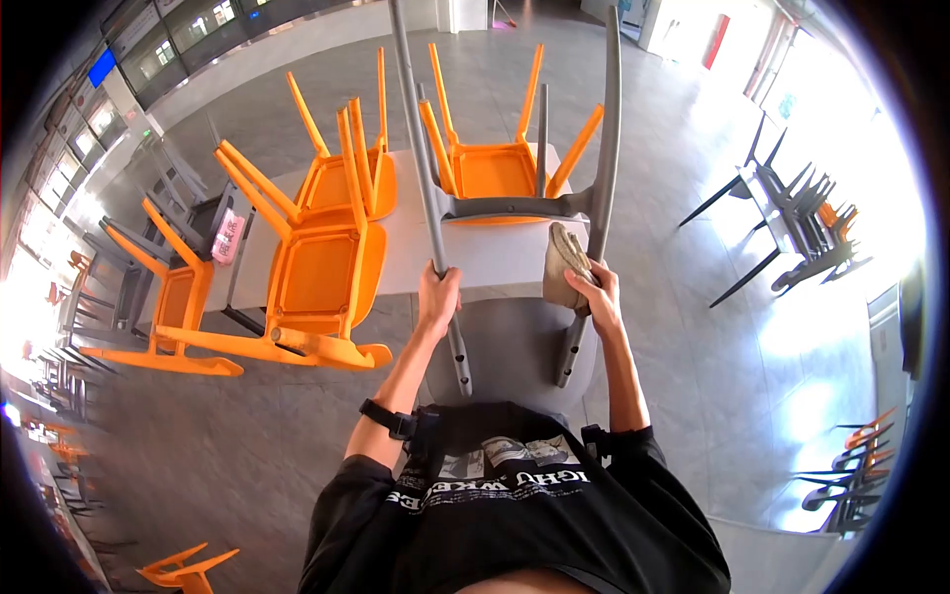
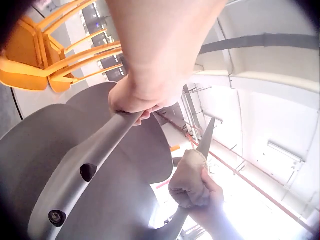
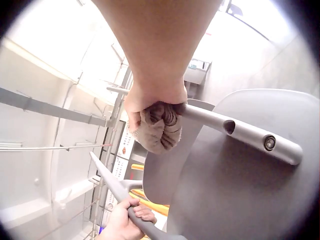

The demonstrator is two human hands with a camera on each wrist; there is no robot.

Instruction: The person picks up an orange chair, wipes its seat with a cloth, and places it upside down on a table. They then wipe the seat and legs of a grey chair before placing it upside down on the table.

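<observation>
An upturned grey chair [image 1: 515, 342] is held in front of me, legs pointing away. My left hand [image 1: 438, 293] grips its left leg [image 1: 421, 158]; the left wrist view shows the fingers [image 2: 127, 100] curled round that leg [image 2: 85, 165]. My right hand [image 1: 594, 289] holds a beige cloth [image 1: 562, 265] against the right leg [image 1: 606, 139]. In the right wrist view the bunched cloth [image 3: 160, 127] wraps the leg [image 3: 240, 132] under my fingers. The grey seat shell [image 3: 250, 195] fills the lower part of both wrist views.
A white table [image 1: 495, 252] ahead carries upturned orange chairs [image 1: 327, 247] and one more [image 1: 490, 163] under a grey frame. Further orange chairs [image 1: 173, 307] stand at the left. Dark tables and chairs [image 1: 792, 218] stand at the right, on a grey floor.
</observation>
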